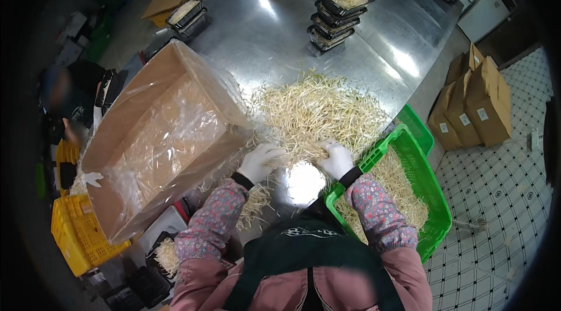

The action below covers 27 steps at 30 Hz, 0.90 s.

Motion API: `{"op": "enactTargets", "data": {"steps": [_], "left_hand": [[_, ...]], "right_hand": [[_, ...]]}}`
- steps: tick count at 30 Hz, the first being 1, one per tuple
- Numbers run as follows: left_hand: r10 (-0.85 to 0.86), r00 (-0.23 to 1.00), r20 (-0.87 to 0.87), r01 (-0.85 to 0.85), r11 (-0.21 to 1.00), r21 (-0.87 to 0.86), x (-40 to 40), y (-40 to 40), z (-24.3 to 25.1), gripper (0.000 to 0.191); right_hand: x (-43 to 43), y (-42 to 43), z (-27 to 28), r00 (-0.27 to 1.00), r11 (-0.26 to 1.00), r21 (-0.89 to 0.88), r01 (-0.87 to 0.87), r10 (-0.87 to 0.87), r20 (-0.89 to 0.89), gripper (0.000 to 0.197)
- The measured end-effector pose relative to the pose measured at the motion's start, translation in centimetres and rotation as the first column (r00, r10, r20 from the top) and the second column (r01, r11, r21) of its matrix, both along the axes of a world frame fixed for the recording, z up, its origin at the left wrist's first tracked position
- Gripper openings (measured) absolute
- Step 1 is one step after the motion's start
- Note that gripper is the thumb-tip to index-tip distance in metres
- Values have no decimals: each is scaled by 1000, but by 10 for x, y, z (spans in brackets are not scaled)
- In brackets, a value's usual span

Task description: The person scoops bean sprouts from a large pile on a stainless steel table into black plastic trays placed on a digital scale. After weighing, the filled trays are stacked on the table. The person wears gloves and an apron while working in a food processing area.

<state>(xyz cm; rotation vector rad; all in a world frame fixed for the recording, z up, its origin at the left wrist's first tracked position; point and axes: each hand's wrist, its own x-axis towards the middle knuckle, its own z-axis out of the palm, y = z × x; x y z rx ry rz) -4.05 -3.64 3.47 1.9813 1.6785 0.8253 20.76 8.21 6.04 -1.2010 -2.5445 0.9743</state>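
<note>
A loose heap of bean sprouts point(322, 109) lies on the metal table point(280, 52) before me. White gloves cover both my hands. At the heap's near edge, my left hand point(259, 163) has its fingers bent into the sprouts, and whether it grips any cannot be told. My right hand point(336, 159) touches the same edge a little farther right, its fingertips partly hidden among sprouts. Beneath my right forearm is a green plastic crate point(434, 197) holding more sprouts. To the left of my left hand stands a large cardboard box point(162, 122) with a clear plastic liner.
Stacked black trays of sprouts point(335, 17) stand across the table, with more trays point(188, 17) at the far left. A co-worker's gloved hand point(92, 179) is at the box's left side, above a yellow crate point(83, 232). Brown cartons point(477, 105) stand on the floor at right.
</note>
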Motion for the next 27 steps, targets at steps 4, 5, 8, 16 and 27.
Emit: {"op": "enactTargets", "data": {"steps": [4, 5, 8, 16, 27], "left_hand": [[-63, 996, -62, 60, 997, -50, -38, -56, 79, 60], [-51, 992, -116, 35, 990, -134, -49, -76, 84, 66], [-81, 932, -354, -73, 913, -401, -71, -115, 112, 68], [-89, 995, 37, 96, 900, -425, -29, -65, 34, 58], [-142, 936, -322, 21, 937, -350, 29, 116, -57, 67]], "right_hand": [[-41, -68, 9, 950, 974, -199, -107, 41, -308, 51], [-50, -85, 10, 932, 967, -206, -152, 70, -357, 52], [-54, -95, -5, 866, 925, -13, -379, 350, -356, 54], [8, -11, -17, 964, 969, -196, -153, 190, 185, 26], [-1, 103, -61, 946, 992, 119, 44, -80, 315, 25]]}}
